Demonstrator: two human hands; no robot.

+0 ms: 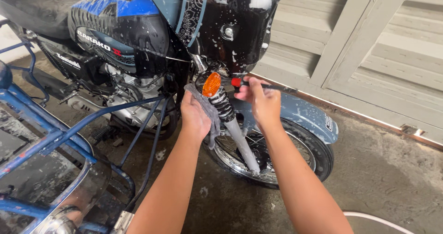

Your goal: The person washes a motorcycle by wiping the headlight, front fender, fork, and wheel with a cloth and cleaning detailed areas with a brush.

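A grey wet cloth (206,108) is gripped in the left hand (194,116), whose fingers are curled around it, and is pressed against the ribbed black fork boot (223,105) of a soapy motorcycle, just below the orange turn signal (212,84). The right hand (261,102) is closed on a slim black brush with a red tip (236,82), held beside the signal. The front wheel (295,155) is seen below, under a blue-grey fender (307,114).
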